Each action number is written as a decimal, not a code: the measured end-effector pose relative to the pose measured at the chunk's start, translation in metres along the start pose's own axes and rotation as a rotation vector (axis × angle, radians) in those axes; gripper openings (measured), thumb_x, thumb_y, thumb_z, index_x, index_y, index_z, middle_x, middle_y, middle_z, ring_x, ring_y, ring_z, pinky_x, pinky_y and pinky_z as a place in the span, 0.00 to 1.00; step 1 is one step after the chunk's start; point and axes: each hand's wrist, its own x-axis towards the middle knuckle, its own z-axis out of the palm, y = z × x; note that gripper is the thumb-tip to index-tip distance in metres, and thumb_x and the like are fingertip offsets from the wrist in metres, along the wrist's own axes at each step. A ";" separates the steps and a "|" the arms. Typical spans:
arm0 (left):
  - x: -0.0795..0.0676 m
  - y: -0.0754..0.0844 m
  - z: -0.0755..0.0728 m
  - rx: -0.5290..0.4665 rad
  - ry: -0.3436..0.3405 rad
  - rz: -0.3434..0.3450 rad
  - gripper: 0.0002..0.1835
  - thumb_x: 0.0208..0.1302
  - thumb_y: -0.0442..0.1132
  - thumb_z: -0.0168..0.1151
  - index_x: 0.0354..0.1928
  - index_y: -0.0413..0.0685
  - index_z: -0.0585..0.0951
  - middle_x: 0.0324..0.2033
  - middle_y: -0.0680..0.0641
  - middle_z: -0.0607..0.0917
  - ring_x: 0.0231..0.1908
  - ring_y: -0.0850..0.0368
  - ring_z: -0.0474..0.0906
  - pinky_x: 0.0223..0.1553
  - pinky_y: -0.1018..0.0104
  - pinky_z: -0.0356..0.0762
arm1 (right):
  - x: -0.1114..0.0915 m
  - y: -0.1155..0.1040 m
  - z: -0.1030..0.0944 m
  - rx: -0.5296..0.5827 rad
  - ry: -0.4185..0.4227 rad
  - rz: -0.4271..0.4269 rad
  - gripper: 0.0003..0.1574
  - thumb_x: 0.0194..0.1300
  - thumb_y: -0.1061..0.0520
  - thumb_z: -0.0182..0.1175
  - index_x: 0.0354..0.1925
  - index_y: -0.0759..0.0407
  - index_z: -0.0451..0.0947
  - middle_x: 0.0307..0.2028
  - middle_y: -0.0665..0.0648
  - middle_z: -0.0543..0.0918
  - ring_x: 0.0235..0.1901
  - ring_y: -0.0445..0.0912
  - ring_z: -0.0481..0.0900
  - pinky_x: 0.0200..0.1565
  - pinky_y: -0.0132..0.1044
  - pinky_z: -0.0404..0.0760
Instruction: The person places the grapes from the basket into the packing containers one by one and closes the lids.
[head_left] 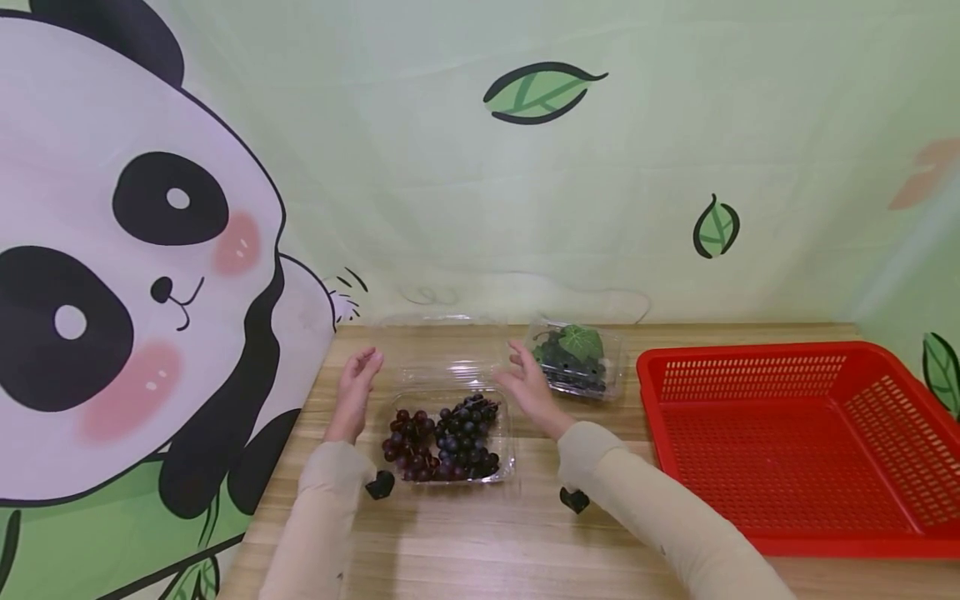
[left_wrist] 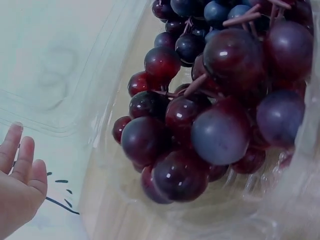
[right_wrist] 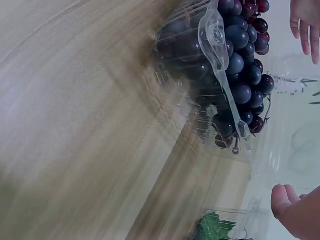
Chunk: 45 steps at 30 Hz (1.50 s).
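Note:
A clear plastic clamshell box (head_left: pixel 512 446) lies on the table with its transparent lid (head_left: pixel 442 350) folded back toward the wall. Inside sit a reddish bunch of grapes (head_left: pixel 411 442) on the left and a darker, bluish bunch (head_left: pixel 468 433) on the right. My left hand (head_left: pixel 356 396) hovers by the lid's left side, fingers apart from the grapes; the left wrist view shows that hand (left_wrist: pixel 22 192) holding nothing. On the other side, my right hand (head_left: pixel 531 390) is near the lid's right edge, fingers loosely bent. Whether it touches the lid I cannot tell.
Behind my right hand stands a second clear box (head_left: pixel 618 371) of dark grapes with a green leaf (head_left: pixel 582 342). A red plastic basket (head_left: pixel 780 442) takes up the right side of the table. A printed cloth (head_left: pixel 420 183) hangs behind the table.

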 end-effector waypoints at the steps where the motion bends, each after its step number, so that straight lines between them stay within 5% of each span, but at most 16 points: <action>1: -0.001 0.001 -0.001 0.013 -0.007 0.002 0.30 0.61 0.53 0.49 0.60 0.44 0.61 0.59 0.44 0.64 0.57 0.52 0.60 0.50 0.62 0.57 | -0.001 -0.001 -0.001 -0.007 -0.006 -0.002 0.41 0.56 0.53 0.56 0.65 0.52 0.51 0.61 0.66 0.59 0.58 0.62 0.61 0.55 0.54 0.64; 18: -0.012 0.014 -0.012 0.153 -0.106 0.031 0.33 0.62 0.56 0.46 0.62 0.40 0.59 0.61 0.39 0.63 0.60 0.46 0.58 0.60 0.51 0.54 | -0.010 -0.016 -0.010 -0.054 -0.094 -0.033 0.41 0.56 0.43 0.56 0.64 0.50 0.54 0.61 0.63 0.61 0.58 0.60 0.63 0.55 0.52 0.66; 32: -0.024 0.016 -0.021 0.221 -0.181 0.047 0.36 0.61 0.59 0.45 0.61 0.39 0.59 0.61 0.38 0.61 0.63 0.45 0.54 0.63 0.50 0.50 | -0.020 -0.022 -0.014 -0.086 -0.137 -0.067 0.34 0.59 0.45 0.54 0.61 0.52 0.60 0.59 0.65 0.64 0.56 0.59 0.66 0.54 0.50 0.68; 45: -0.040 0.009 -0.026 0.225 -0.215 0.095 0.30 0.64 0.50 0.47 0.61 0.36 0.58 0.59 0.36 0.62 0.59 0.45 0.57 0.61 0.52 0.53 | -0.030 -0.018 -0.015 -0.132 -0.157 -0.078 0.35 0.59 0.44 0.54 0.59 0.59 0.61 0.57 0.66 0.68 0.56 0.58 0.67 0.57 0.47 0.66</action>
